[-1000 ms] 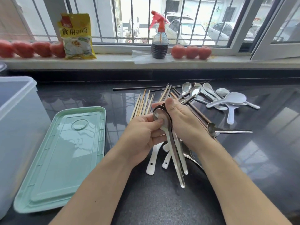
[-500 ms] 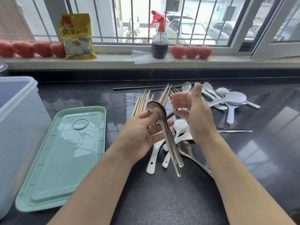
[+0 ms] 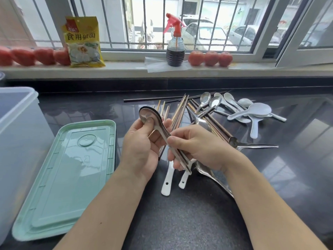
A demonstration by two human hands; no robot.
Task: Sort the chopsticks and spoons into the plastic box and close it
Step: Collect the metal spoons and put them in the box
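Observation:
My left hand holds a stack of nested metal spoons, thumb pressed into the top bowl. My right hand pinches the handles of that same stack near their lower end. A loose pile of wooden chopsticks lies on the dark counter behind my hands. More metal spoons and white plastic spoons lie at the back right. Two white spoon handles stick out below my hands. The clear plastic box stands at the far left, and its green lid lies flat beside it.
One metal spoon lies to the right of my right wrist. On the window sill stand a yellow packet, a spray bottle and rows of tomatoes. A long dark chopstick lies crosswise behind the pile.
My right hand, raised and open half a second ago, has come down and taken the handles of the spoon stack. My left hand has lifted the stack slightly to the left.

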